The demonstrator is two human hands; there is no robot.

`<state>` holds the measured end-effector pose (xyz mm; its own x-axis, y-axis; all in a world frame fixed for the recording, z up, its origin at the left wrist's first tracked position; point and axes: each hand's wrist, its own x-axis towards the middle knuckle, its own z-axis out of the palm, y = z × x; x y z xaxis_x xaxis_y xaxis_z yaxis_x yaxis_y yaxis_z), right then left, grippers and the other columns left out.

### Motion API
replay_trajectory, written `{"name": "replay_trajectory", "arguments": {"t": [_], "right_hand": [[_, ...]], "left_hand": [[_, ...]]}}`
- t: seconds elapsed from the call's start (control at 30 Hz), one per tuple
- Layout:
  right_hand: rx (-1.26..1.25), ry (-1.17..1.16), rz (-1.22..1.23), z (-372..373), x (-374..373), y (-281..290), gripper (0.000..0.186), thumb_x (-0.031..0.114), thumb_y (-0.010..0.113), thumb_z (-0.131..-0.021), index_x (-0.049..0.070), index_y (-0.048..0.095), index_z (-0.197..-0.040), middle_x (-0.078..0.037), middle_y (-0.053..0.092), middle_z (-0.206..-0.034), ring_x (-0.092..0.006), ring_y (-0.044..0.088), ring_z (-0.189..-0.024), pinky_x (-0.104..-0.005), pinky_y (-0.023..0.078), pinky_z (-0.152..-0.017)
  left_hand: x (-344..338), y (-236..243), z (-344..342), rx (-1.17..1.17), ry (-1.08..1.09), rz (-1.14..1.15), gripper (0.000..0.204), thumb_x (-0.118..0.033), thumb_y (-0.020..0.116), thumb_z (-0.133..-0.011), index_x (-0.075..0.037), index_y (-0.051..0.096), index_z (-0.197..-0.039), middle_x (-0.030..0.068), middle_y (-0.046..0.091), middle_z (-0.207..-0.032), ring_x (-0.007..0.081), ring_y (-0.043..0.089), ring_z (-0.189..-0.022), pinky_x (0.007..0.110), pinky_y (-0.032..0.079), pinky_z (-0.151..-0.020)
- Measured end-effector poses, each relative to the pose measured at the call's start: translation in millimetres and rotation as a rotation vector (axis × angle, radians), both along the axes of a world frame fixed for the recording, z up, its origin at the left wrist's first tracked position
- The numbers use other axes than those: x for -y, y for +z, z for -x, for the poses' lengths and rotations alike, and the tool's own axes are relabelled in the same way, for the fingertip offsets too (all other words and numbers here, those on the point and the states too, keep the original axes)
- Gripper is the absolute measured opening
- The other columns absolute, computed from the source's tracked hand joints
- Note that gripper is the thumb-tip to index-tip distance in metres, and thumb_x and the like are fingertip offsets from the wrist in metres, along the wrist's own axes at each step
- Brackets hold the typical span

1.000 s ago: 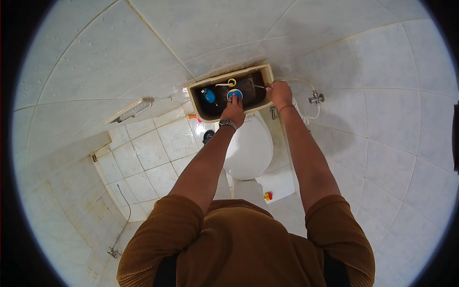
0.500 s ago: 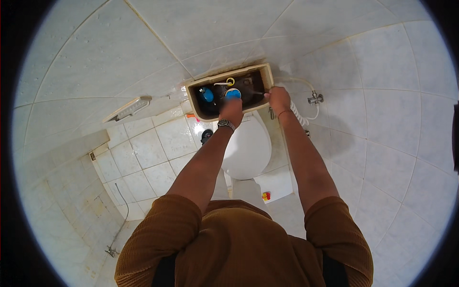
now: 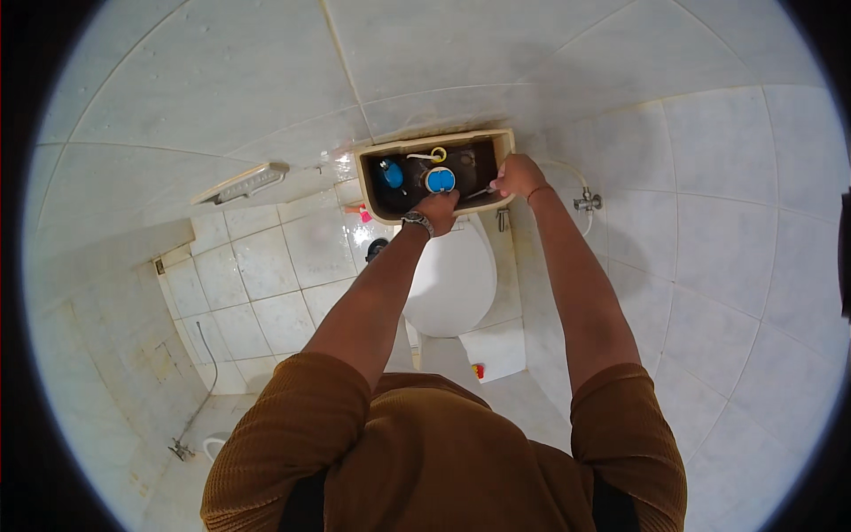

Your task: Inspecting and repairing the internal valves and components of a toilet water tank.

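Note:
A beige toilet cistern stands uncovered against the wall, with a dark inside. My left hand is at its front rim, fingertips reaching in beside a round flush valve with a blue top; how its fingers bend is partly hidden. At the right end, my right hand is closed in a pinch on a thin light rod that slants into the cistern. A blue fitting sits in the left end, and a yellow ring near the back wall.
Below the cistern is the shut white toilet lid. A supply valve with a pale hose is on the right wall. A dark round object stands left of the toilet. A soap shelf juts from the left wall.
My left hand has drawn back from the blue top to the front rim, baring the flush valve. My right hand still pinches the rod, now tilted lower. The whole view has shifted slightly.

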<state>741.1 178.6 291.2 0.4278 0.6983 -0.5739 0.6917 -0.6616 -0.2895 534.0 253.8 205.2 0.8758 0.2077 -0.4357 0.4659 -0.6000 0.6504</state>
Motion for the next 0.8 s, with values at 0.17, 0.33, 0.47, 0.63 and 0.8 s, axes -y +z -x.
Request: {"name": "replay_trajectory", "arguments": {"t": [0.17,0.33,0.47,0.63,0.8], "right_hand": [[0.232,0.124,0.061,14.2,-9.6,-7.3,0.019,0.019,0.078,-0.075,0.001,0.073,-0.071,-0.008,0.07,-0.063,-0.022,0.069,-0.066,-0.0347,0.054,-0.067],[-0.155,0.002,0.128,13.6,-6.6,-17.2,0.02,0.024,0.077,-0.075,0.005,0.074,-0.07,-0.005,0.071,-0.064,-0.0197,0.069,-0.066,-0.0332,0.054,-0.069],[-0.273,-0.046,0.056,23.6,-12.4,-21.7,0.025,0.028,0.079,-0.076,0.004,0.074,-0.071,-0.007,0.071,-0.066,-0.0241,0.07,-0.069,-0.0366,0.055,-0.072],[-0.013,0.04,0.158,-6.5,2.0,-35.5,0.032,0.032,0.082,-0.074,0.001,0.074,-0.076,-0.014,0.072,-0.076,-0.031,0.07,-0.081,-0.041,0.055,-0.076],[0.324,-0.159,-0.229,6.8,3.0,-35.6,0.025,0.027,0.076,-0.081,0.006,0.071,-0.069,-0.014,0.067,-0.067,-0.0319,0.067,-0.069,-0.0417,0.054,-0.07]], "left_hand": [[2.0,-4.0,7.5,0.04,0.048,-0.007,0.033,-0.013,0.057,-0.086,-0.002,0.053,-0.117,0.023,0.063,-0.114,0.0402,0.063,-0.103,0.048,0.052,-0.09],[8.7,-9.3,1.2,0.108,0.027,-0.062,0.035,-0.011,0.052,-0.086,-0.003,0.053,-0.119,0.0217,0.062,-0.116,0.04,0.064,-0.102,0.05,0.054,-0.087],[4.7,-18.3,11.6,0.122,0.039,-0.086,0.033,-0.012,0.052,-0.085,-0.003,0.056,-0.117,0.0211,0.065,-0.111,0.0399,0.065,-0.1,0.049,0.054,-0.086],[7.8,-6.4,-3.0,0.088,-0.016,-0.073,0.027,-0.01,0.051,-0.085,-0.004,0.061,-0.108,0.0217,0.068,-0.099,0.0395,0.066,-0.095,0.048,0.055,-0.082],[7.1,-28.0,7.2,0.165,-0.012,-0.138,0.026,-0.011,0.05,-0.085,-0.004,0.062,-0.107,0.0222,0.068,-0.099,0.0391,0.067,-0.094,0.048,0.056,-0.082]]}}
